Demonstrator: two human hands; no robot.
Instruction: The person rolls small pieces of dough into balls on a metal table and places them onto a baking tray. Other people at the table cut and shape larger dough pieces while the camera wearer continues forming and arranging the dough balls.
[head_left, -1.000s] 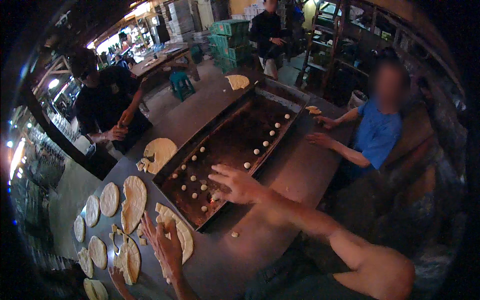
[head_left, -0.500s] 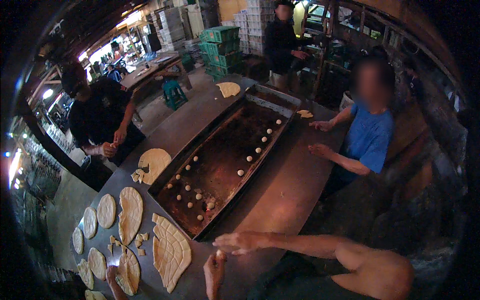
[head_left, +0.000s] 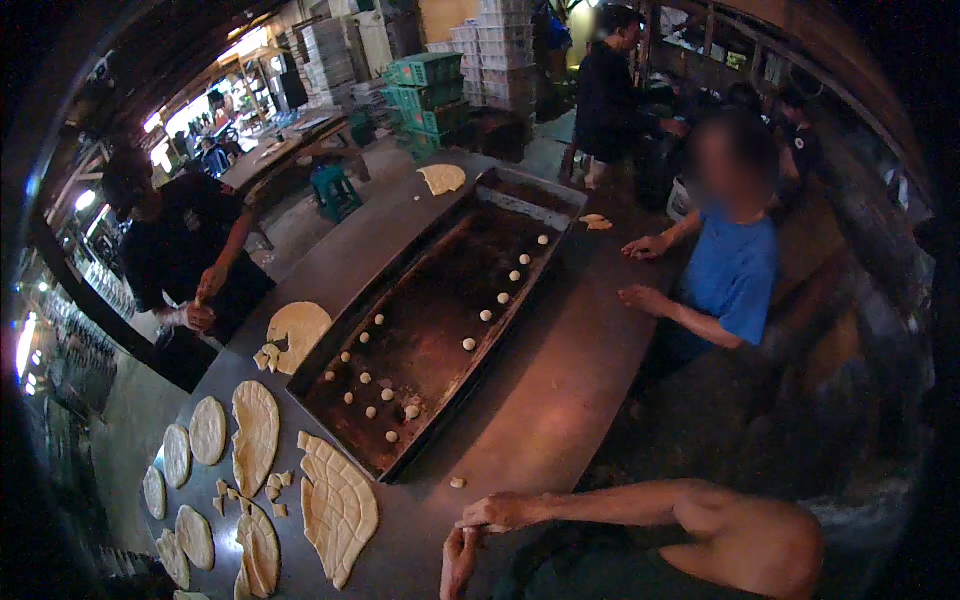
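My right hand (head_left: 497,512) reaches in from the right with its fingers bent down onto my left hand (head_left: 460,558). The left one rises from the lower edge with its fingers curled. Anything between the touching fingertips is hidden. Just beyond them a small piece of dough (head_left: 458,483) lies on the metal table (head_left: 540,400). A large dough sheet (head_left: 340,510), scored into pieces, lies to the left of my hands. Several small dough balls sit in two groups on the dark baking tray (head_left: 430,300).
Flat dough rounds (head_left: 208,431) and dough scraps (head_left: 278,487) cover the table's left end. Across it stands a person in dark clothes (head_left: 190,240); a person in a blue shirt (head_left: 735,275) is at the right edge. Green crates (head_left: 425,95) and a stool (head_left: 335,192) stand behind.
My hands have come together, the right one's fingers bending down from stretched out. The small dough piece on the table now shows. Another person's hand at the lower left is gone from view.
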